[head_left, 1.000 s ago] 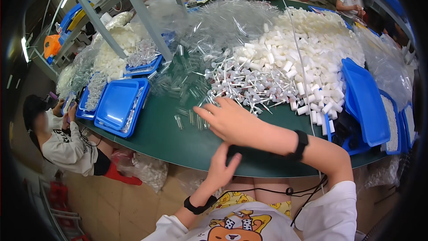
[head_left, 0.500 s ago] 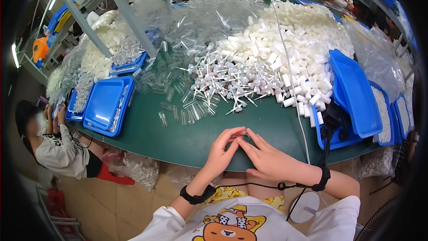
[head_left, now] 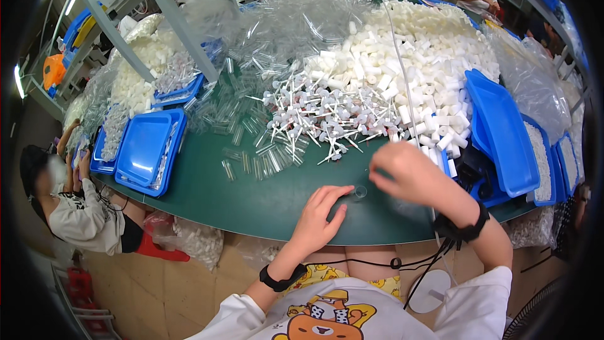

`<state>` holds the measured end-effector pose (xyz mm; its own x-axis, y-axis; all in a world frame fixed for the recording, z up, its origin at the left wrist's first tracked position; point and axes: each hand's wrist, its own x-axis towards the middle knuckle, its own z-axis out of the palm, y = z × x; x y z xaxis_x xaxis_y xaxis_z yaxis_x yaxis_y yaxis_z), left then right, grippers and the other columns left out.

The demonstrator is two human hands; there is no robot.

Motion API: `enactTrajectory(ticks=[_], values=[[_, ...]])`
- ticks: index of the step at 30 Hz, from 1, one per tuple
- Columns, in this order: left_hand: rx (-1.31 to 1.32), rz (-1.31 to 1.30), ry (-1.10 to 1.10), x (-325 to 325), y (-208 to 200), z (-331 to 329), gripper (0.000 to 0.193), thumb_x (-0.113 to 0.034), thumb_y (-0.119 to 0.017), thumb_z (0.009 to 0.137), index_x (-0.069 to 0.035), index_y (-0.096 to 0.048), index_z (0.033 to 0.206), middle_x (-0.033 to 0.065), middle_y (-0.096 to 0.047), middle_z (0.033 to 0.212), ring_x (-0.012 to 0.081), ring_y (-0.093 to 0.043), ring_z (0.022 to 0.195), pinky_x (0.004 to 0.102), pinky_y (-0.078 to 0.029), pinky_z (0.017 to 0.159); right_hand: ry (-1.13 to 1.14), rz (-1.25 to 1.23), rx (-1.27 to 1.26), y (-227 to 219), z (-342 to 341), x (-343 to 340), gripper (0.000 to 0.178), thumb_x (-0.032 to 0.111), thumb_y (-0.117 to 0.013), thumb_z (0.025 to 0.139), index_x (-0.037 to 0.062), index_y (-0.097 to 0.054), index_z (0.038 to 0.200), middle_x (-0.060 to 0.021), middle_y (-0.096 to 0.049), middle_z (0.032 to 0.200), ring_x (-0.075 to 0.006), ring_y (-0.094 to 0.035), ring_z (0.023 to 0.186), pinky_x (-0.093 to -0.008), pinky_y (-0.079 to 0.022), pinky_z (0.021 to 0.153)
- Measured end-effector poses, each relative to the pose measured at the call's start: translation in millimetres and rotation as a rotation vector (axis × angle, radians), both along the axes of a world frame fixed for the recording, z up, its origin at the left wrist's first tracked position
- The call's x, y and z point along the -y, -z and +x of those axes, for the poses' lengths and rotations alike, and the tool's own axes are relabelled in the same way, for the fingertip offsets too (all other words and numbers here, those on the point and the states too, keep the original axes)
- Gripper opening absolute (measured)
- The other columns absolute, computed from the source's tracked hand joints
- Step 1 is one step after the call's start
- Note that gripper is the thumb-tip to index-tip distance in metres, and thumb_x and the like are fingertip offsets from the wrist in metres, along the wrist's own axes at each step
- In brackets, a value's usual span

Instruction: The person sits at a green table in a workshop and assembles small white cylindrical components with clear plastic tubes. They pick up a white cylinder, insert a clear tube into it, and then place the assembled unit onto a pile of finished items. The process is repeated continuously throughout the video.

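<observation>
My left hand (head_left: 319, 217) rests low over the green tabletop, its fingers stretched out and its thumb held apart. At its fingertips a short clear tube (head_left: 360, 192) shows its round end; whether it is touched or gripped is hard to see. My right hand (head_left: 406, 173) is raised to the right of the tube, near the white cylinders, blurred with bent fingers; anything in it is hidden. Beyond the hands lies a heap of thin white sticks with grey disc-like ends (head_left: 327, 113). Several loose clear tubes (head_left: 267, 162) lie to its left.
White foam-like cylinders (head_left: 409, 50) are piled at the back right, clear tubes (head_left: 283, 19) at the back. Blue trays stand at the left (head_left: 148, 151) and right (head_left: 503, 132). A white cord (head_left: 402, 66) hangs across the right side. Metal shelf legs (head_left: 179, 19) rise at the left; other people sit around.
My hands, which were together at the fingertips, have separated. The right hand has moved up and to the right. A clear tube now shows by my left fingertips.
</observation>
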<state>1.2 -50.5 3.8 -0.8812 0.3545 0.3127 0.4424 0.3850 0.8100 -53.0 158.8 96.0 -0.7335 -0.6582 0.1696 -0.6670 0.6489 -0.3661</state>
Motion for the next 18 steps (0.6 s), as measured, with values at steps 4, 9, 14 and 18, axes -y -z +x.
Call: enactTrajectory(ticks=[4, 9, 14, 18], values=[[-0.009, -0.063, 0.005, -2.6, -5.9, -0.2, 0.033, -0.006, -0.058, 0.079, -0.004, -0.056, 0.111, 0.0128, -0.056, 0.105, 0.0298, -0.053, 0.099, 0.0355, -0.042, 0.086, 0.160, -0.034, -0.313, 29.8, -48.7, 5.0, 0.018, 0.006, -0.064, 0.070, 0.0019, -0.054, 0.084, -0.0133, -0.056, 0.082, -0.0304, -0.055, 0.079, -0.0407, -0.043, 0.072], [-0.011, -0.075, 0.017, -2.1, -2.7, -1.2, 0.034, -0.007, -0.059, 0.079, -0.004, -0.054, 0.113, 0.0127, -0.056, 0.104, 0.0298, -0.053, 0.098, 0.0355, -0.042, 0.086, 0.173, 0.095, -0.408, 58.2, -70.8, 2.7, 0.016, 0.001, -0.057, 0.070, 0.0015, -0.052, 0.085, -0.0122, -0.050, 0.082, -0.0295, -0.053, 0.081, -0.0381, -0.044, 0.069], [0.052, -0.045, -0.011, -2.8, -1.9, -0.8, 0.044, -0.010, -0.059, 0.079, -0.002, -0.045, 0.120, 0.0115, -0.057, 0.105, 0.0285, -0.052, 0.099, 0.0354, -0.041, 0.086, 0.181, 0.110, -0.496, 47.9, -58.0, 4.6, 0.022, 0.000, -0.056, 0.068, 0.0007, -0.053, 0.089, -0.0118, -0.051, 0.083, -0.0276, -0.054, 0.081, -0.0359, -0.045, 0.068], [0.087, -0.018, -0.034, 0.8, 1.4, 0.7, 0.047, -0.010, -0.059, 0.080, -0.002, -0.042, 0.123, 0.0119, -0.058, 0.106, 0.0279, -0.053, 0.098, 0.0357, -0.042, 0.087, 0.323, 0.120, -0.438, 35.3, -49.6, -4.7, 0.027, 0.000, -0.056, 0.068, -0.0003, -0.050, 0.095, -0.0129, -0.052, 0.085, -0.0286, -0.054, 0.079, -0.0364, -0.045, 0.066]])
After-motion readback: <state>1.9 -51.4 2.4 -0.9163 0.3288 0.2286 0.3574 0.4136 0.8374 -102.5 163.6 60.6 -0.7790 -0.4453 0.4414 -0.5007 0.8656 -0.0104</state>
